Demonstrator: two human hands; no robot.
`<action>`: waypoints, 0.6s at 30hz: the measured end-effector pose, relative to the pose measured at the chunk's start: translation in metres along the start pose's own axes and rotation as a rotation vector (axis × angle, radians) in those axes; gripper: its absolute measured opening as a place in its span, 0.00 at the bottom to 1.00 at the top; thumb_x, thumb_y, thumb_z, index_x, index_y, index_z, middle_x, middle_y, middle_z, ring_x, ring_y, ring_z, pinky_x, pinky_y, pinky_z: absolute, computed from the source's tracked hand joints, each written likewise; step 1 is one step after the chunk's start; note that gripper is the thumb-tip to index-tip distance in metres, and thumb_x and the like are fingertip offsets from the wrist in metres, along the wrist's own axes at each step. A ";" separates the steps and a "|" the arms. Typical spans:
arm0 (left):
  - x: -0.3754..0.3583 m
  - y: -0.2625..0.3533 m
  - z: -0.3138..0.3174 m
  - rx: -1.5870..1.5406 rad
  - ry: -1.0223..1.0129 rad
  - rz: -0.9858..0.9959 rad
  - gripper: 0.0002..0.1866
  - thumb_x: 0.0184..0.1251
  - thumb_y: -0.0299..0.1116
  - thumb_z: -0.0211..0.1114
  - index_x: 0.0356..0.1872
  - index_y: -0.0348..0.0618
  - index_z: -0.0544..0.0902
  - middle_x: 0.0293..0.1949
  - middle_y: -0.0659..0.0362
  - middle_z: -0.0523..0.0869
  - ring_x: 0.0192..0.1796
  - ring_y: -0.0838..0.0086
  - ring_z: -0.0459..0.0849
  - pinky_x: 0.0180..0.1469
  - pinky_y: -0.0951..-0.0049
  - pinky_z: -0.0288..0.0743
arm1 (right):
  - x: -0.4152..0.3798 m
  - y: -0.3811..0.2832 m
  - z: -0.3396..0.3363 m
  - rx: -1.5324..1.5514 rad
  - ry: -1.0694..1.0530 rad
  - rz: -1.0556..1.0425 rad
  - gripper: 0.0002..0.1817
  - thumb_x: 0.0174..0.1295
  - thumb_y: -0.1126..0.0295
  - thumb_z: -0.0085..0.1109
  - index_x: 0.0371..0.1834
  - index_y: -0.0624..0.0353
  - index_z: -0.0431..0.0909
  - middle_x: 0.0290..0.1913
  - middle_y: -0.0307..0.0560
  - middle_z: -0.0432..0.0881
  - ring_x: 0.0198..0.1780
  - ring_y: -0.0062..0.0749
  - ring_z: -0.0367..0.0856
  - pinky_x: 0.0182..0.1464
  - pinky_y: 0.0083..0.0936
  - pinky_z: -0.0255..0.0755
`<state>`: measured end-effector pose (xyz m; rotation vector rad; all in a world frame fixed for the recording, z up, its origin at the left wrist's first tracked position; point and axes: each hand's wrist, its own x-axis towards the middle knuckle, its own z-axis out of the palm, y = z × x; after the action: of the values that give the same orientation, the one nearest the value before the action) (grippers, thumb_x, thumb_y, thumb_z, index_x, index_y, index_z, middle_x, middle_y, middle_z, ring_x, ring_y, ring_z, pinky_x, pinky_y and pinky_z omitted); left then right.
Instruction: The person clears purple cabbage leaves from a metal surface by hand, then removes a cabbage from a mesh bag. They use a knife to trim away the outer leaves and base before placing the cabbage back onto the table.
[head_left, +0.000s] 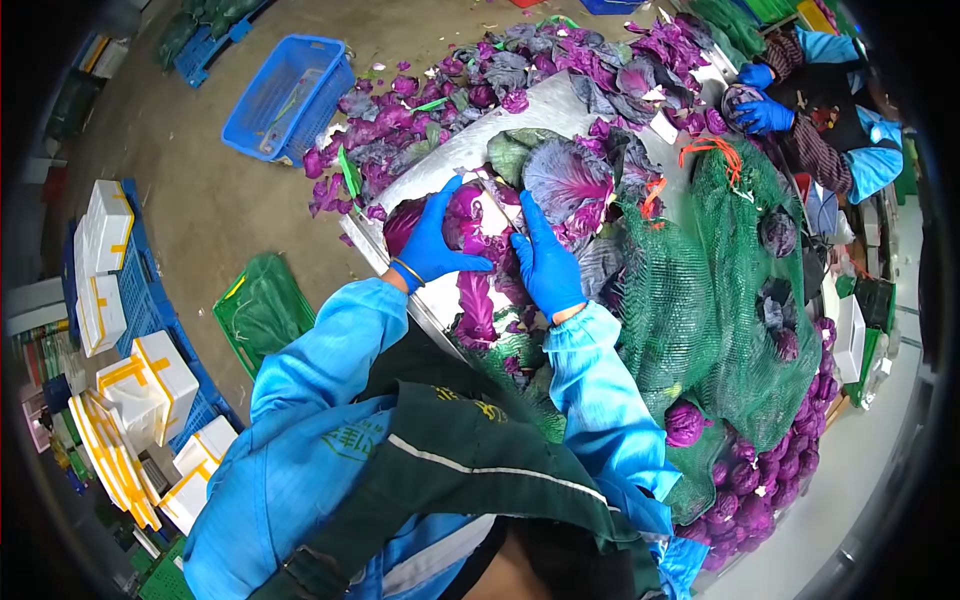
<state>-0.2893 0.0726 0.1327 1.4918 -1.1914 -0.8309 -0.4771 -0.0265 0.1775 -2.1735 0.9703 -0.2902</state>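
Note:
Between my hands is a red cabbage (464, 218), its purple leaves and a pale cut part showing. My left hand (432, 245), in a blue glove, is closed around its left side. My right hand (548, 262), also gloved in blue, grips what looks like a knife (502, 207), its thin blade slanting up across the pale part. Another purple head (403, 224) lies just left of my left hand. Loose outer leaves (568, 185) spread beyond my right hand, and a torn purple leaf (476, 305) hangs below the cabbage.
Trimmed leaves (480, 85) heap along the far side of the metal table (415, 178). Green net sacks (670, 300) and piled cabbages (750, 490) stand at right. A co-worker's gloved hands (765, 112) hold a cabbage. A blue crate (290, 98) sits on the floor.

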 end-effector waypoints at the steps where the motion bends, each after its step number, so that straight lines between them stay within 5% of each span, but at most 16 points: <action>1: 0.000 0.000 0.001 0.015 0.017 -0.003 0.67 0.31 0.40 0.85 0.73 0.39 0.47 0.71 0.49 0.56 0.72 0.63 0.57 0.73 0.63 0.51 | 0.005 -0.004 -0.002 -0.001 0.000 -0.003 0.29 0.68 0.56 0.48 0.72 0.43 0.55 0.64 0.60 0.69 0.52 0.55 0.78 0.44 0.41 0.76; 3: -0.001 0.003 0.004 0.029 0.035 -0.032 0.66 0.31 0.43 0.85 0.73 0.41 0.49 0.70 0.48 0.58 0.71 0.60 0.58 0.72 0.62 0.52 | 0.015 -0.011 -0.004 0.028 0.030 0.216 0.25 0.70 0.59 0.46 0.71 0.41 0.60 0.53 0.65 0.76 0.45 0.60 0.79 0.41 0.45 0.73; 5: 0.001 0.007 0.002 0.042 0.049 -0.057 0.66 0.30 0.46 0.84 0.72 0.42 0.51 0.68 0.47 0.60 0.71 0.58 0.58 0.72 0.61 0.53 | 0.022 -0.006 0.004 0.022 0.043 0.278 0.24 0.70 0.56 0.46 0.68 0.47 0.65 0.51 0.64 0.78 0.48 0.56 0.80 0.45 0.41 0.73; 7: 0.005 0.012 -0.004 0.085 -0.051 0.026 0.64 0.30 0.47 0.84 0.72 0.44 0.53 0.67 0.48 0.61 0.71 0.57 0.59 0.72 0.61 0.53 | 0.029 0.038 0.029 0.214 0.426 0.210 0.24 0.69 0.53 0.46 0.63 0.52 0.71 0.43 0.64 0.81 0.42 0.55 0.82 0.43 0.38 0.74; 9: 0.010 0.011 -0.025 0.199 -0.315 0.200 0.65 0.27 0.45 0.84 0.72 0.47 0.54 0.71 0.50 0.56 0.73 0.55 0.53 0.73 0.60 0.50 | 0.032 0.087 0.034 0.401 0.444 0.332 0.22 0.70 0.58 0.45 0.60 0.62 0.72 0.50 0.60 0.81 0.50 0.41 0.81 0.53 0.28 0.71; 11: 0.014 0.011 -0.031 0.212 -0.396 0.298 0.64 0.29 0.43 0.84 0.73 0.47 0.53 0.72 0.50 0.54 0.75 0.56 0.50 0.74 0.61 0.48 | 0.027 0.091 0.038 0.521 0.454 0.335 0.22 0.70 0.61 0.46 0.61 0.63 0.71 0.53 0.56 0.81 0.54 0.36 0.79 0.56 0.26 0.69; 14: 0.002 0.017 -0.039 0.152 -0.269 0.009 0.60 0.37 0.39 0.81 0.73 0.47 0.51 0.72 0.49 0.56 0.74 0.57 0.52 0.74 0.61 0.49 | 0.000 0.072 0.035 0.494 0.481 0.310 0.22 0.71 0.61 0.47 0.63 0.63 0.70 0.54 0.55 0.80 0.54 0.33 0.78 0.56 0.25 0.68; 17: -0.019 0.027 -0.008 -0.318 0.029 -0.298 0.61 0.40 0.44 0.81 0.72 0.38 0.49 0.70 0.43 0.57 0.74 0.57 0.53 0.72 0.60 0.51 | -0.020 0.061 0.047 0.493 0.540 0.147 0.23 0.70 0.61 0.49 0.65 0.60 0.68 0.56 0.54 0.79 0.55 0.31 0.77 0.56 0.25 0.69; 18: -0.023 0.003 0.010 0.067 0.184 -0.200 0.59 0.42 0.41 0.81 0.72 0.37 0.50 0.67 0.45 0.63 0.68 0.63 0.64 0.69 0.64 0.60 | -0.024 0.045 0.035 0.480 0.456 0.255 0.23 0.70 0.63 0.49 0.67 0.56 0.65 0.57 0.56 0.78 0.54 0.35 0.79 0.54 0.27 0.71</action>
<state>-0.3062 0.0920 0.1314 1.7244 -0.9526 -0.7724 -0.5023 -0.0112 0.1238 -1.5550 1.2592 -0.8272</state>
